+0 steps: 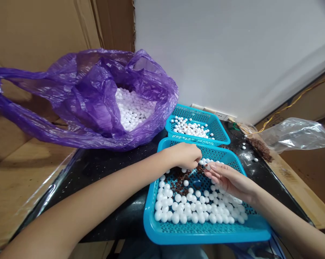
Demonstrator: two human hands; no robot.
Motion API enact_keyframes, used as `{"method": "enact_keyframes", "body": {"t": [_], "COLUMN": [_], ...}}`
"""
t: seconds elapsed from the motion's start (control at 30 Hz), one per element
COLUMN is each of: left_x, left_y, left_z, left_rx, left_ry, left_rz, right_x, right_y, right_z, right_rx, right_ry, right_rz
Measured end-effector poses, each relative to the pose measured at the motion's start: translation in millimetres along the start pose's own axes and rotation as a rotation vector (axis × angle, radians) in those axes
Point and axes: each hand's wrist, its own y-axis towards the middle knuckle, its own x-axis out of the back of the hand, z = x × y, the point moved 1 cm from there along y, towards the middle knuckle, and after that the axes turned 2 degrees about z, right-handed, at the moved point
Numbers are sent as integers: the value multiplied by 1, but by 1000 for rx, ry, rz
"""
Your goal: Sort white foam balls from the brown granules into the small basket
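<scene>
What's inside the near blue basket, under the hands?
Lots of white balls and loose reddish-brown bits are inside the near blue basket. The left hand and right hand hide parts, so what's beneath them can't be seen.

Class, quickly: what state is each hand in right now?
Left hand: curled; whether it holds anything cannot be told.
Right hand: closed, pinching a small, smooth, white round ball.

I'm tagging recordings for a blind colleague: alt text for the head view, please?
Over a blue basket of white balls and brown bits, a person's right hand holds one ball beside the curled left hand. Behind sit another blue basket and, to the left, an open purple bag, both holding more balls.
</scene>
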Motion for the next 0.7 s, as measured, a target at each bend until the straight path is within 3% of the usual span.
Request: {"method": "enact_keyframes", "body": {"t": [0.17,0.37,0.43,0.7], "left_x": [-1,12,15,15], "left_y": [1,-1,-2,-1], "left_z": [2,-2,-6,-6], "left_rx": [3,-116,-179,-292], "left_ry": [-15,-84,-87,38], "left_rz": [-62,-450,-528,-614], "right_x": [-1,3,6,2], "right_y": [-1,2,3,2], "right_z": [2,6,6,7], "right_rx": [12,201,257,301], "right_ry": [27,-24,-37,-12], "right_rz": [41,-68,-98,-137]}}
